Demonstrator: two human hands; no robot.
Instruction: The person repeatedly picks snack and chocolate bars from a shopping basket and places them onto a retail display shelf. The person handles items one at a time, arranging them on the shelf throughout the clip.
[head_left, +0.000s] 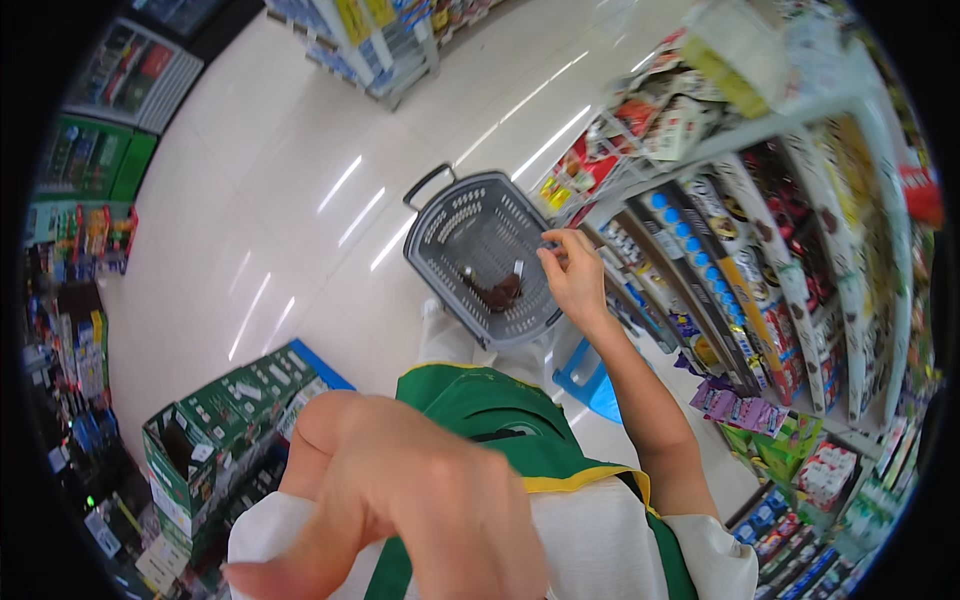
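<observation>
My left hand (442, 502) is raised very close to the camera, blurred, with its thumb out to the left and its fingers bent. Whether it grips anything is hidden. My right hand (574, 281) hovers by the right rim of a grey plastic shopping basket (517, 199), thumb and forefinger slightly apart, nothing visible between them. The basket stands in front of my legs, its dark handle (429, 182) at the far end. Inside lie a dark reddish-brown item (504, 292) and a small white piece (518, 268), too small to identify.
Shop shelves (705, 262) of packaged goods rise close on the right, with a wire rack (622, 161) of packets at their end. A blue plastic stool (592, 382) stands beside my right leg. Green cartons (225, 420) are at lower left, on the tiled floor (285, 195).
</observation>
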